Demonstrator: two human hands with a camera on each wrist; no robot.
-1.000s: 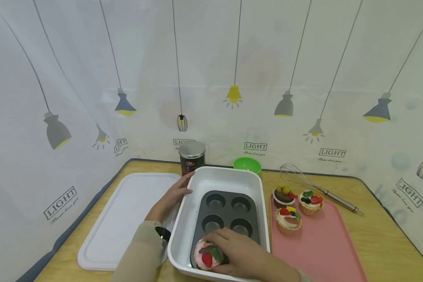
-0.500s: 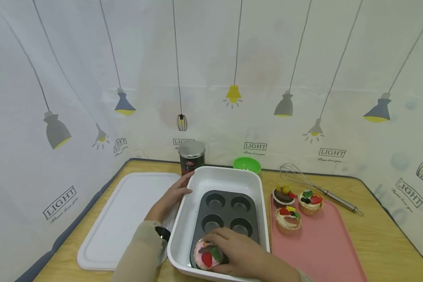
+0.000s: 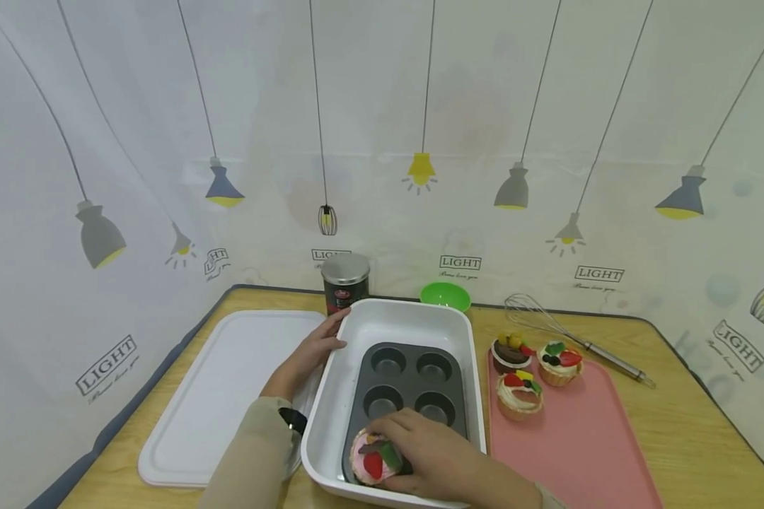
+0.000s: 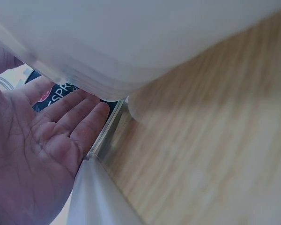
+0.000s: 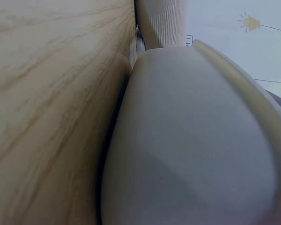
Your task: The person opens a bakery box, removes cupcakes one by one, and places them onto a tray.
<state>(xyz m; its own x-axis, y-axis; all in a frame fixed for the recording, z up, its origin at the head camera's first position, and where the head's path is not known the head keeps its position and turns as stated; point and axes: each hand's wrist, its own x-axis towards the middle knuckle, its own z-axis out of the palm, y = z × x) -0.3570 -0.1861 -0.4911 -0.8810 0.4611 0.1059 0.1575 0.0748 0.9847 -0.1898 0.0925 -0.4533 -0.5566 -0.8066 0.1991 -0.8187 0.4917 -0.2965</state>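
Note:
In the head view a muffin tin (image 3: 411, 385) lies inside a deep white rectangular dish (image 3: 477, 367). My right hand (image 3: 429, 452) reaches over the dish's near right side and grips a pink-topped cupcake (image 3: 373, 465) at the tin's near left cup. A strawberry piece and a green piece show on its top; its lower part is hidden. My left hand (image 3: 305, 357) rests against the dish's left side, fingers nearly straight along the outer wall. In the left wrist view that palm (image 4: 33, 150) faces the camera. The right wrist view shows mostly the dish's outer wall (image 5: 187, 140), not the hand.
Three cupcakes (image 3: 520, 396) stand at the far end of a pink tray (image 3: 566, 452) on the right. A whisk (image 3: 586, 343) lies behind it. A green bowl (image 3: 446, 293) and an espresso can (image 3: 345, 283) stand behind the dish. A white lid (image 3: 229, 396) lies left.

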